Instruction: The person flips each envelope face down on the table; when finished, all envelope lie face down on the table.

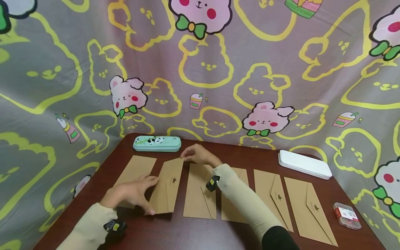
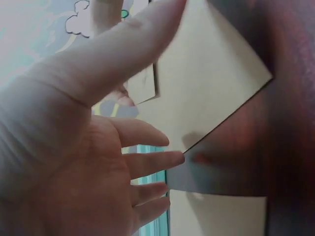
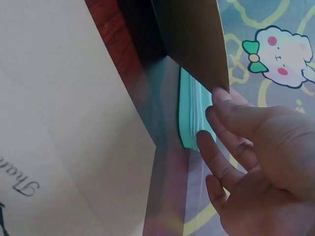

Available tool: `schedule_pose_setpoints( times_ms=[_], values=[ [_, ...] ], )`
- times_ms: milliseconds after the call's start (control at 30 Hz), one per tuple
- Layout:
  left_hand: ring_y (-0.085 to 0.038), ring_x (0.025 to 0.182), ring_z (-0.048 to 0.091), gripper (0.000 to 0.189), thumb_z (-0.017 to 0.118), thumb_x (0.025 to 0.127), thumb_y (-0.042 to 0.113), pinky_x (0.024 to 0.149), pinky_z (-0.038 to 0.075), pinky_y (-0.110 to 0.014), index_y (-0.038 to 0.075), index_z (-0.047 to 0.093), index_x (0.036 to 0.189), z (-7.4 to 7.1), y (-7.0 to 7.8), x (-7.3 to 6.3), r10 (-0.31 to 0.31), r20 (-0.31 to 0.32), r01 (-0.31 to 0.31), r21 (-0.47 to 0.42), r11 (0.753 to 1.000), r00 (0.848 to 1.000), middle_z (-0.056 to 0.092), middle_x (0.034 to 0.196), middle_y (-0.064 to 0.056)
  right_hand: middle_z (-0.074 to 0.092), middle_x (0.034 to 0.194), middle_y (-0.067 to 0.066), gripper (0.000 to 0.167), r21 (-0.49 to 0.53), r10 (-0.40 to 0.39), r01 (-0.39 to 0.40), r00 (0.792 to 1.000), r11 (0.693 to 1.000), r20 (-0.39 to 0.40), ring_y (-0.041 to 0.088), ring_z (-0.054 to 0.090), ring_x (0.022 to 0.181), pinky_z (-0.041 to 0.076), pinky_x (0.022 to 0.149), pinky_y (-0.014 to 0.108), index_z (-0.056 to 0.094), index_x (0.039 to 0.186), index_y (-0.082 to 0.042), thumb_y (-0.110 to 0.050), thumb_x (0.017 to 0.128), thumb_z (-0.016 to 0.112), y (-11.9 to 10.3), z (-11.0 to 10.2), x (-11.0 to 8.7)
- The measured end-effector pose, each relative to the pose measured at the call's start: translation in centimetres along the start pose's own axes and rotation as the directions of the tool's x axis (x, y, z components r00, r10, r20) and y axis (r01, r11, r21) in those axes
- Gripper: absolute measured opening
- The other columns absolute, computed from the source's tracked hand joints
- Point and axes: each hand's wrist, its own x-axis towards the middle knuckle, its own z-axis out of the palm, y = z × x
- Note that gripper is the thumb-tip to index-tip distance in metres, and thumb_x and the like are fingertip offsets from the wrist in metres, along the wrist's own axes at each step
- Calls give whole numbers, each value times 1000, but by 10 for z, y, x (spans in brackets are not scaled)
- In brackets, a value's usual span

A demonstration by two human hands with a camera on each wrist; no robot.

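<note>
A brown kraft envelope [image 1: 168, 185] with a small dark crown print is lifted on its right side and tilted above the table, second from the left in a row. My right hand [image 1: 198, 154] pinches its far right corner between thumb and fingertips; the right wrist view shows this hand [image 3: 261, 152] at the raised corner. Beside the near left part of that envelope, my left hand [image 1: 129, 194] lies with thumb and fingers spread. Its thumb tip is by the near corner. In the left wrist view, the fingers of this hand [image 2: 108, 162] look fairly straight.
Leftmost lies another envelope [image 1: 137, 168], partly behind my left hand. Several more, including one envelope [image 1: 198, 194] and another [image 1: 307, 205], lie to the right. A mint panda-print case [image 1: 156, 144], a white case [image 1: 304, 165] and a small clear box [image 1: 347, 215] sit around them. A patterned curtain [image 1: 212, 69] hangs behind.
</note>
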Motion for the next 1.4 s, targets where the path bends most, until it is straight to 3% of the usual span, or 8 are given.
schedule_pose_setpoints(
  times_ms=[300, 500, 667, 833, 967, 1067, 1267, 1400],
  values=[
    [-56, 153, 16, 106, 82, 82, 52, 117, 22, -73, -3, 33, 157, -18, -4, -11, 28, -69, -33, -77, 996, 997, 25, 164, -33, 77, 111, 0, 12, 73, -69, 66, 997, 995, 33, 11, 68, 106, 53, 98, 33, 76, 108, -16, -19, 99, 69, 1, -6, 0],
    [-50, 148, 34, 79, 68, 95, 52, 114, 33, -68, 3, 45, 153, -26, -4, -14, 101, -147, -113, -79, 990, 984, 42, 158, -26, 75, 113, 0, 14, 162, -72, 60, 995, 985, 68, 20, 68, 106, 55, 96, 39, 75, 111, -15, -20, 100, 68, 0, -10, 0],
    [-48, 140, 47, 62, 63, 100, 46, 109, 41, -66, 5, 54, 146, -27, -5, -11, 163, -183, -187, -124, 975, 970, 55, 150, -18, 75, 117, 5, 21, 250, -77, 49, 992, 967, 101, 26, 69, 104, 57, 94, 47, 73, 119, -8, -18, 101, 66, 0, -10, 2],
    [-36, 127, 60, 50, 64, 101, 41, 102, 50, -58, 7, 62, 138, -28, -3, -10, 195, -230, -236, -165, 958, 953, 67, 136, -10, 75, 115, 5, 19, 319, -93, 53, 990, 946, 111, 31, 70, 108, 58, 93, 43, 72, 117, -7, -17, 101, 65, 0, -12, 7],
    [-27, 118, 67, 42, 64, 101, 39, 95, 55, -47, 9, 68, 130, -30, -1, -10, 224, -257, -269, -153, 951, 940, 72, 128, -6, 74, 111, 4, 14, 341, -98, 57, 990, 938, 104, 17, 71, 106, 59, 92, 34, 72, 111, -10, -16, 102, 63, 1, -13, 11],
    [-19, 110, 69, 40, 66, 100, 38, 91, 57, -39, 8, 71, 126, -30, 1, -9, 233, -271, -277, -136, 951, 934, 74, 122, -4, 73, 110, 6, 13, 365, -108, 63, 989, 929, 105, 17, 71, 105, 59, 93, 35, 70, 111, -8, -15, 103, 62, 3, -13, 14],
    [-9, 95, 69, 37, 70, 98, 35, 80, 57, -29, 5, 75, 118, -30, 7, -9, 259, -278, -304, -131, 944, 925, 78, 112, -4, 72, 109, 8, 14, 376, -106, 57, 988, 925, 110, 21, 72, 105, 59, 92, 37, 68, 112, -6, -14, 103, 61, 3, -13, 18],
    [-6, 80, 67, 31, 73, 95, 35, 68, 56, -26, 8, 79, 109, -29, 11, -10, 256, -271, -299, -131, 945, 928, 79, 101, -3, 72, 110, 8, 14, 378, -98, 48, 988, 924, 116, 19, 73, 104, 59, 92, 36, 68, 113, -6, -13, 103, 60, 1, -13, 20]
  ],
)
